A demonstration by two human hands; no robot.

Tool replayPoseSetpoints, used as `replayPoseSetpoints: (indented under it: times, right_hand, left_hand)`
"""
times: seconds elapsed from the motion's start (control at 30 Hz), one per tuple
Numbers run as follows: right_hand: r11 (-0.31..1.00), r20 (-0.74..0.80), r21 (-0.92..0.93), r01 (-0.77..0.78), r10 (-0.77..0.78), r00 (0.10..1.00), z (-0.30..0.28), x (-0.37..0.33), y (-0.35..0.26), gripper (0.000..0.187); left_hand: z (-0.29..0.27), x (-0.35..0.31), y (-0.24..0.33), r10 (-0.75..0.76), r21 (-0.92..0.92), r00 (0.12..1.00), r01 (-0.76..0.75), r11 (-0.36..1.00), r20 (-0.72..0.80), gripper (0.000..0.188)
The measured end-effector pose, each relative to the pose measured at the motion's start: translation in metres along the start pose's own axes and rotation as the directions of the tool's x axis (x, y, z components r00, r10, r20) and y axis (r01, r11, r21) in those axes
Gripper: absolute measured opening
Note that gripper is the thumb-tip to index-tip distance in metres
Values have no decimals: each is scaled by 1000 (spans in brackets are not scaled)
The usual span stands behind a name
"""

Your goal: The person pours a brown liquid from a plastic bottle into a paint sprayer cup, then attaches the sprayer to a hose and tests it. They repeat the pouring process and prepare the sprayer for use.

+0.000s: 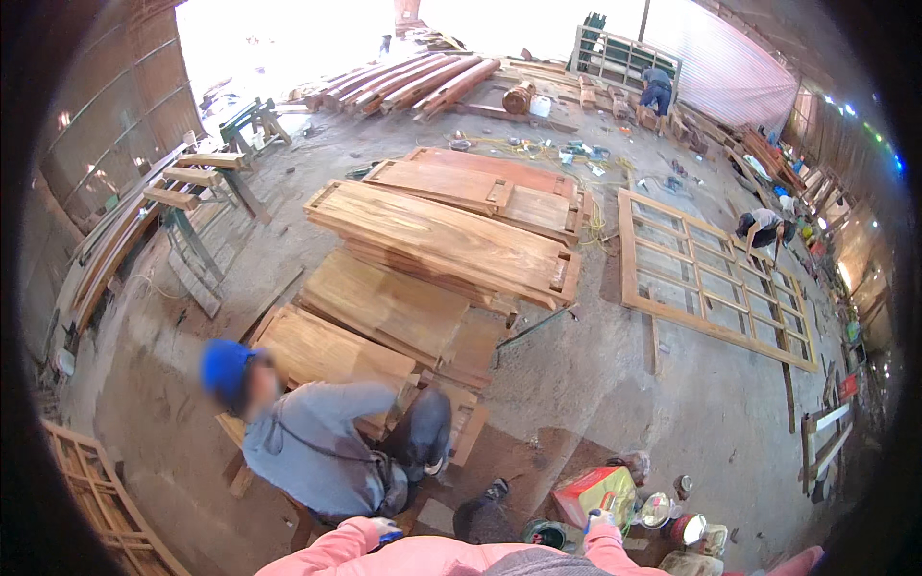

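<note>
My right hand (pixel 600 519), in a blue and pale covering, is closed beside a red and yellow-green box (pixel 589 492). A slim orange-red piece (pixel 607 500) shows just above its fingers; whether the hand grips it is unclear. My left hand (pixel 386 531), pale with blue on it, is low in front of my body, close behind a crouching person in grey (pixel 322 446). Its fingers are too small to read. Next to the box are a white-filled tub (pixel 657 510), a red-sided tub with white contents (pixel 688 528) and a dark round bucket (pixel 545 534).
The person in a blue cap crouches by wooden panels (pixel 331 350). Stacked panels (pixel 442 235) lie beyond. A wooden lattice frame (pixel 715 274) is at right, with another person (pixel 762 228) bent over it. Sawhorses (pixel 197 206) stand left; logs (pixel 408 84) lie far back.
</note>
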State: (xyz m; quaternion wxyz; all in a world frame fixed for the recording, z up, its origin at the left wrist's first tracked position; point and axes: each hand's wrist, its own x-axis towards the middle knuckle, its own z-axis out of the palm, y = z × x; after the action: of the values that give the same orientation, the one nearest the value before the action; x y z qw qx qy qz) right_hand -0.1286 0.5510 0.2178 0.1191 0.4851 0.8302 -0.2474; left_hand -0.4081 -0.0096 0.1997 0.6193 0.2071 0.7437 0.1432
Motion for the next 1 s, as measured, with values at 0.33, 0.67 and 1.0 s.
replayPoseSetpoints:
  times: [0.33, 0.67, 1.0]
  right_hand:
    - [899, 83, -338, -280, 325, 942, -192, 52, 78, 47]
    - [891, -366, -329, -314, 186, 912, -390, 113, 29, 55]
    - [957, -300, -241, -159, 82, 950, -387, 196, -88, 60]
  left_hand:
    - [-101, 58, 159, -174, -557, 843, -168, 813, -508, 29]
    - [-24, 138, 110, -207, -361, 945, 106, 927, -254, 41]
    - [-171, 197, 170, -101, -481, 982, 11, 877, -161, 27]
